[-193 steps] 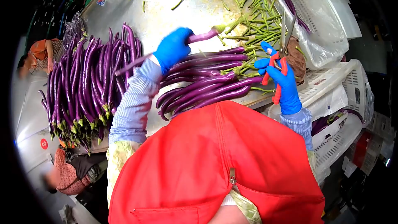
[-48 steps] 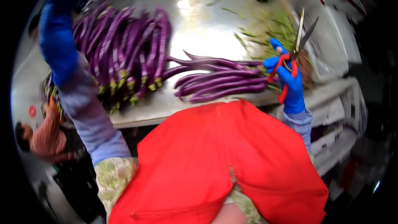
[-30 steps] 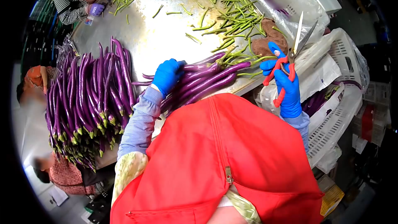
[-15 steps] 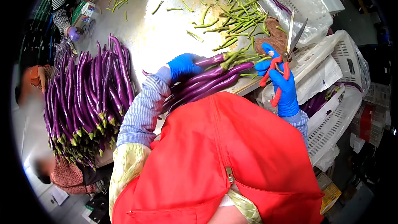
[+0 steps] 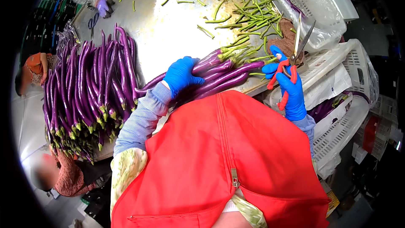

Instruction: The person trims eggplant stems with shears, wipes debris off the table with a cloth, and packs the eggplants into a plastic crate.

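Note:
My left hand, in a blue glove, is closed over a long purple eggplant whose thin end sticks out to the left. Several more eggplants lie beside and under it, their green stems toward the right. My right hand, also gloved in blue, grips red-handled scissors. Their blades point up and stand slightly apart, right of the stem ends. Part of the eggplants is hidden by the red apron.
A big eggplant pile covers the table's left side. Cut green stems and a brown cloth lie at the upper right. White crates with plastic liners stand right. Another person's gloved hand is near dark-handled scissors.
The view has shifted a little. An eggplant's thin end now shows well out to the left of my left hand. The other person's gloved hand has moved farther over the table.

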`<act>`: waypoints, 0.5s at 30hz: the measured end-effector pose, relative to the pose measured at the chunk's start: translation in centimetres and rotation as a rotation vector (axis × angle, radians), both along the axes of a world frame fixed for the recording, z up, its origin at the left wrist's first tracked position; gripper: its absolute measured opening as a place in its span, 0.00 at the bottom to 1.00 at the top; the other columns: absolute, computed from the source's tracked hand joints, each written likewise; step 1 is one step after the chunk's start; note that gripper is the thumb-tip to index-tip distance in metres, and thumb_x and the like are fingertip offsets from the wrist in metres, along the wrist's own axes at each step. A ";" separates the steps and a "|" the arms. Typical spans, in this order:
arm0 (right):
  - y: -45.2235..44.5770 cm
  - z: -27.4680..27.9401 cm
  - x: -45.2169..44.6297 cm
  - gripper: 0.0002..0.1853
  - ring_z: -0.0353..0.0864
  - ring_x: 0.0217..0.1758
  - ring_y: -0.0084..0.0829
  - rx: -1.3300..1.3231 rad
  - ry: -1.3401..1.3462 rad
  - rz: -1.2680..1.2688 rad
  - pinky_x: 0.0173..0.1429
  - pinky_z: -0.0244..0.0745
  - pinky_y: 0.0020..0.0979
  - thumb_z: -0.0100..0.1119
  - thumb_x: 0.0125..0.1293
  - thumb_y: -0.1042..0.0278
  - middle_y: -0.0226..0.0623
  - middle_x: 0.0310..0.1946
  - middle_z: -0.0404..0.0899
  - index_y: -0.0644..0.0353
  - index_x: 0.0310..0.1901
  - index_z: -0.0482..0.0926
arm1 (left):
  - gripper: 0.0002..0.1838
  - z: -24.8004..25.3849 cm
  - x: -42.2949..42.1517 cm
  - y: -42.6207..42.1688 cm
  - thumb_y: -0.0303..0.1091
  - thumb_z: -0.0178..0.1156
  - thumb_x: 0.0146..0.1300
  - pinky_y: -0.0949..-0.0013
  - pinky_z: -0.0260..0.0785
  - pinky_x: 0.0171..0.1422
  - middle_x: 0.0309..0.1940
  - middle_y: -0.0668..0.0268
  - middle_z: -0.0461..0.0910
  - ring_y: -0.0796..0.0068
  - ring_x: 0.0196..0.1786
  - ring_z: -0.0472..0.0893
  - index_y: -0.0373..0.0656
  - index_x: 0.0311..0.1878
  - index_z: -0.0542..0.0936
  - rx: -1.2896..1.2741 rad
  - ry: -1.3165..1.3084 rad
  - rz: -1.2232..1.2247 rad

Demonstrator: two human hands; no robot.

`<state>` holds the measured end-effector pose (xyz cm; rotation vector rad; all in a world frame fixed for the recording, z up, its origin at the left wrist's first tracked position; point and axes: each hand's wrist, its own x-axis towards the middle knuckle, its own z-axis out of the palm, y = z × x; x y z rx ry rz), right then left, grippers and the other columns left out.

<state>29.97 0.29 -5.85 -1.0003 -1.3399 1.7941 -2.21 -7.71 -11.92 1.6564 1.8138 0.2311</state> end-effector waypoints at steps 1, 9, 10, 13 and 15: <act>0.0 0.0 -0.1 0.33 0.78 0.44 0.28 -0.002 -0.010 -0.001 0.56 0.70 0.32 0.55 0.64 0.62 0.47 0.58 0.73 0.69 0.68 0.60 | 0.31 0.2 0.2 -0.1 0.51 0.73 0.45 0.57 0.70 0.55 0.43 0.52 0.79 0.51 0.48 0.78 0.42 0.50 0.80 0.015 0.001 0.031; -0.4 -0.2 -0.2 0.30 0.75 0.39 0.23 0.007 -0.002 -0.002 0.45 0.72 0.26 0.54 0.64 0.65 0.38 0.44 0.80 0.65 0.68 0.63 | 0.41 -1.0 2.7 1.5 0.39 0.68 0.51 0.56 0.72 0.50 0.42 0.53 0.78 0.53 0.45 0.79 0.46 0.69 0.65 0.178 0.214 -0.003; -0.4 -0.2 -0.2 0.30 0.75 0.39 0.23 0.014 -0.009 0.007 0.44 0.72 0.25 0.55 0.65 0.65 0.38 0.44 0.80 0.65 0.67 0.63 | 0.45 -0.8 3.2 2.0 0.38 0.66 0.52 0.54 0.73 0.47 0.41 0.54 0.79 0.53 0.43 0.79 0.47 0.73 0.57 0.111 0.307 -0.037; -0.4 -0.5 -0.1 0.30 0.75 0.38 0.22 -0.037 -0.060 0.039 0.41 0.71 0.23 0.55 0.65 0.63 0.37 0.44 0.80 0.63 0.68 0.63 | 0.45 0.0 4.1 3.0 0.39 0.66 0.52 0.54 0.73 0.45 0.39 0.53 0.79 0.53 0.42 0.80 0.47 0.73 0.57 0.069 0.362 -0.020; -0.2 -1.2 0.1 0.31 0.73 0.37 0.19 -0.064 -0.067 0.079 0.37 0.70 0.20 0.56 0.65 0.62 0.36 0.42 0.81 0.61 0.69 0.63 | 0.44 -1.4 3.6 3.5 0.39 0.66 0.52 0.55 0.73 0.44 0.38 0.53 0.79 0.53 0.41 0.80 0.47 0.72 0.58 0.106 0.363 -0.055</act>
